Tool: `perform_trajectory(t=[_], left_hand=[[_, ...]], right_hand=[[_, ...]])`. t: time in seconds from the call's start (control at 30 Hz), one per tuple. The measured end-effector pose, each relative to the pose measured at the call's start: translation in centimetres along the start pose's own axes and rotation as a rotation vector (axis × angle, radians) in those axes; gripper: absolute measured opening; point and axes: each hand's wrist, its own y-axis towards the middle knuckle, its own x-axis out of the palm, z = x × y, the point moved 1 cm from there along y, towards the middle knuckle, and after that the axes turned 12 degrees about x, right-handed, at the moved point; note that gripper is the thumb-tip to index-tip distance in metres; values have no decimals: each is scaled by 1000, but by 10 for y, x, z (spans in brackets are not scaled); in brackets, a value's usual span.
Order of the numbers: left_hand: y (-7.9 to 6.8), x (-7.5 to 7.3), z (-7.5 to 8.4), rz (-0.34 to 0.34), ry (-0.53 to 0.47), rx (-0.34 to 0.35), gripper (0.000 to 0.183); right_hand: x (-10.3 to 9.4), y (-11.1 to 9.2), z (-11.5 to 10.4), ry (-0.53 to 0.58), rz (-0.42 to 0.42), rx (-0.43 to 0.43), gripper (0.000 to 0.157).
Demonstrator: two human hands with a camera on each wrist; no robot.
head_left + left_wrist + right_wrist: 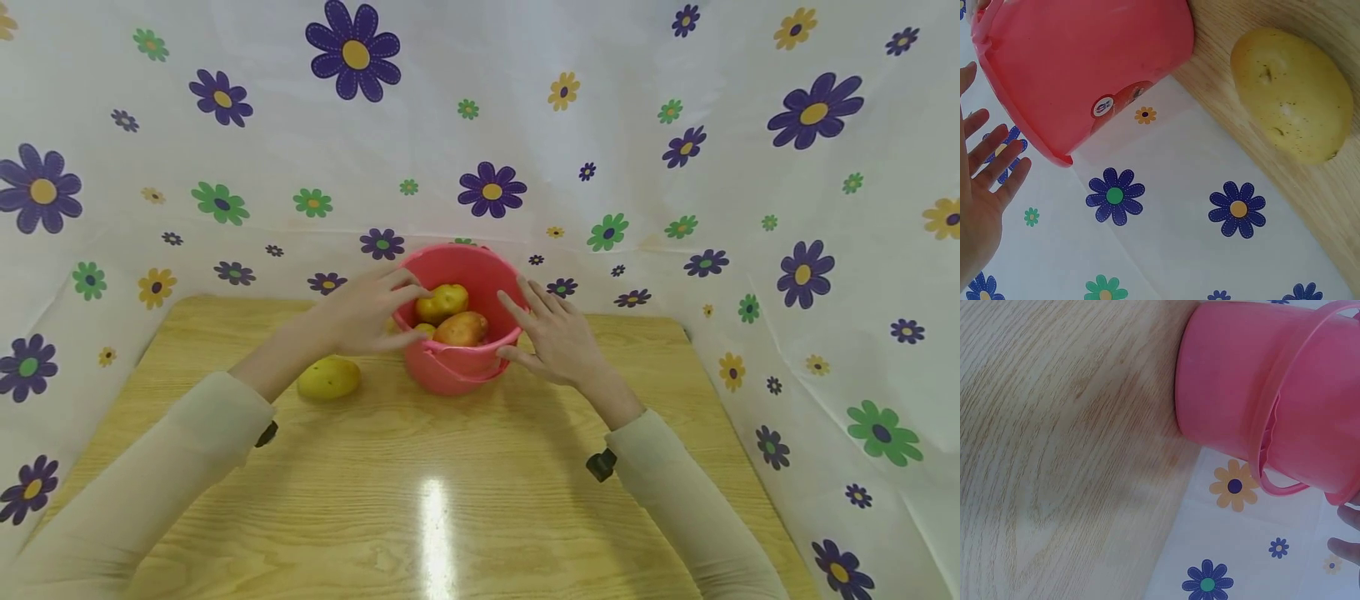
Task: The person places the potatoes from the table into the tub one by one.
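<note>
A pink bucket [442, 375] stands on the table with several potatoes [462, 329] inside. My left hand [367, 312] is at its left rim, fingers spread and holding nothing; in the left wrist view the fingers show apart from the bucket wall [1097, 50]. On the other side, my right hand [555, 337] is held at the right rim with its fingers extended. Whether it touches the rim I cannot tell. The bucket's handle [1272, 400] hangs down its side. A yellow potato [328, 378] lies on the table beneath my left wrist.
The wooden table [360, 500] reaches from me to a white flowered cloth [435, 142] that hangs behind and at both sides. The bucket stands near the table's back edge. A bright reflection shows on the wood in front.
</note>
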Motion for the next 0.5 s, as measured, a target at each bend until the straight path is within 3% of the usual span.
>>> perform_trajectory(t=[0.17,0.5], left_hand=[[-11,0,4,20,-18,-3,58],[-36,-3,11,52,-22,-42,61]], right_hand=[[0,-1,0,-4,-1,1,109],[-1,-1,-1,-5,15,-7,98]])
